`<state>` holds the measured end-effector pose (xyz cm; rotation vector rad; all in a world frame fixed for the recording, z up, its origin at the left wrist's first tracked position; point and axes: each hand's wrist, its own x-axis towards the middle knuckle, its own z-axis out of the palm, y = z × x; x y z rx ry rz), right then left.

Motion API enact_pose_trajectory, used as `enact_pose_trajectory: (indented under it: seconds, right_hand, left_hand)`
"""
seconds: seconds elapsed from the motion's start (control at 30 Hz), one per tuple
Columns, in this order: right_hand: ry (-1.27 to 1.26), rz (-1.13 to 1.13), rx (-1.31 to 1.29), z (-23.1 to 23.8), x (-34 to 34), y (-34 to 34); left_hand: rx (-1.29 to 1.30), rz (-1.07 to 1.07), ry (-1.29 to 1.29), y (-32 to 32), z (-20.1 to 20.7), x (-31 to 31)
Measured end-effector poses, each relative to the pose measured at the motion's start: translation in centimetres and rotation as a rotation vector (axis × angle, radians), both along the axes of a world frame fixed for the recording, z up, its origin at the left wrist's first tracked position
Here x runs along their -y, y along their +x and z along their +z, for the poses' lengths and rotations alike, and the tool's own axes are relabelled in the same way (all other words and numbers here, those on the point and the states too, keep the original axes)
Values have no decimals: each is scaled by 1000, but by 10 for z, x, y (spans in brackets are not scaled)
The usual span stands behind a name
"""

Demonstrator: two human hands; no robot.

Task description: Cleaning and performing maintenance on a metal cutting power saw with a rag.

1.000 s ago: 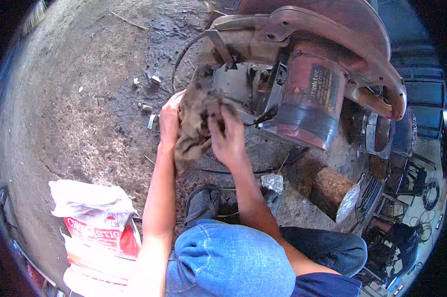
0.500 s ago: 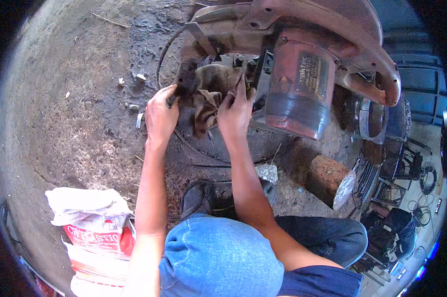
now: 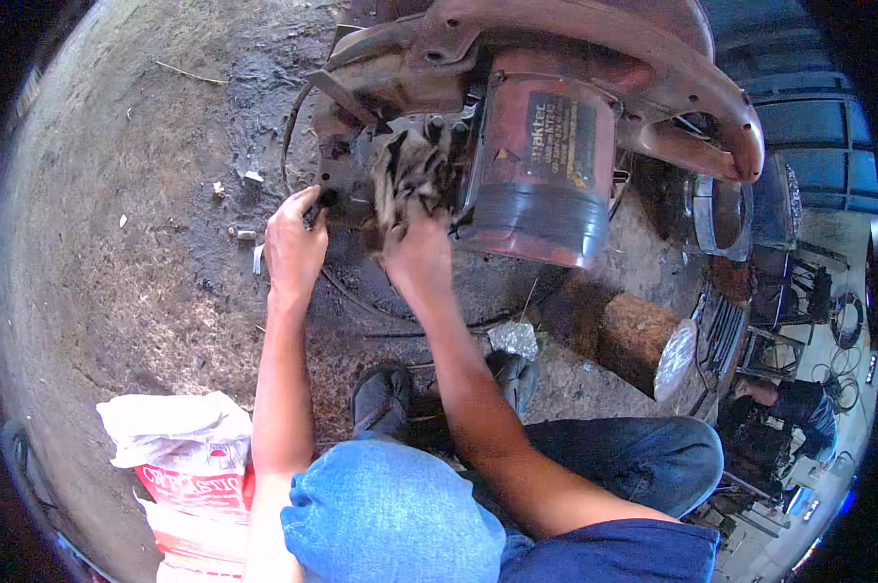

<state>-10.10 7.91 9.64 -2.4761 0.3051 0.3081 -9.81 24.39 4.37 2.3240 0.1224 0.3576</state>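
The right hand (image 3: 418, 255) pinched a grimy rag (image 3: 407, 175) against the base of the rust-red chop saw (image 3: 546, 146), while the left hand (image 3: 295, 245) gripped a black knob (image 3: 328, 197); wiping seemed underway, with much grime apparently remaining.

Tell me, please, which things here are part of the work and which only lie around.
In use:
- dirty rag, pressed by right hand
- red chop saw
- black knob, at left hand

Lying about:
- white sack
- log
- foil scrap
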Motion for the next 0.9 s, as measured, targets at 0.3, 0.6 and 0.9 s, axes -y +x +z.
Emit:
enact_pose_trajectory:
  seconds: [0.3, 0.6, 0.9]
  right_hand:
    - [56, 60, 741, -4, -1, 7]
    - [490, 320, 294, -3, -37, -10]
    - [-21, -23, 207, -23, -13, -4]
  left_hand:
    - [-52, -405, 319, 12, 38, -18]
    - [-599, -938, 798, 42, 93, -64]
    - [-525, -646, 1043, 75, 22, 12]
